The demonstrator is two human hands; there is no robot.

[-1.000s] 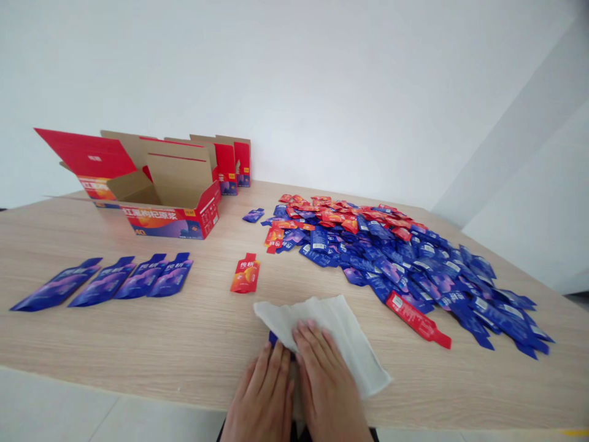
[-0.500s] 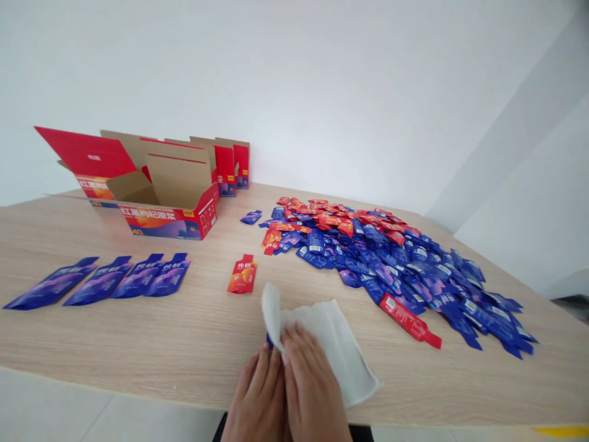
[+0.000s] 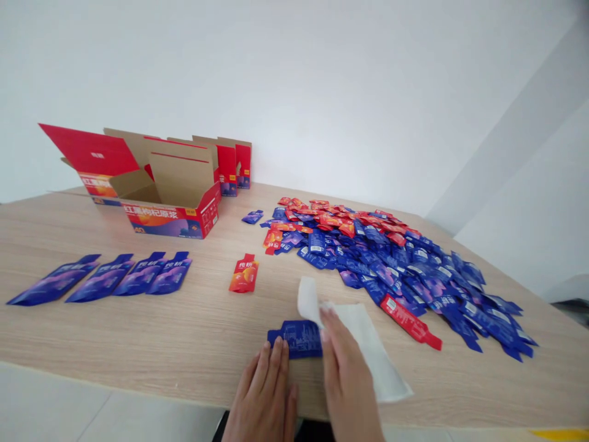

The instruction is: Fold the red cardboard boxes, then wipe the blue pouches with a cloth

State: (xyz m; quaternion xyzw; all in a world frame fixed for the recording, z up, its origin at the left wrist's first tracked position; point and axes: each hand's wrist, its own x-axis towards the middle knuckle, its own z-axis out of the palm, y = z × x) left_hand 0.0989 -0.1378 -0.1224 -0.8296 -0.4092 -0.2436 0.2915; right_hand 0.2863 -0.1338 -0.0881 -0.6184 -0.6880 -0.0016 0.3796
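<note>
white cloth [image 3: 368, 334] shifted right, off the blue sachet [image 3: 294, 339], which now lies uncovered on the wooden table [image 3: 138, 331], near the edge. left hand [image 3: 262, 393]: fingers [image 3: 278, 356] spread flat and released, at the sachet's lower edge, apparently steadying it. right hand [image 3: 347, 377]: clenched on the cloth, fingertips over the sachet's right end.

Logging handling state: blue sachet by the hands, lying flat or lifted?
Lying flat: the blue sachet rests spread on the wooden table, between the left hand and the right hand, which holds a white cloth.
</note>
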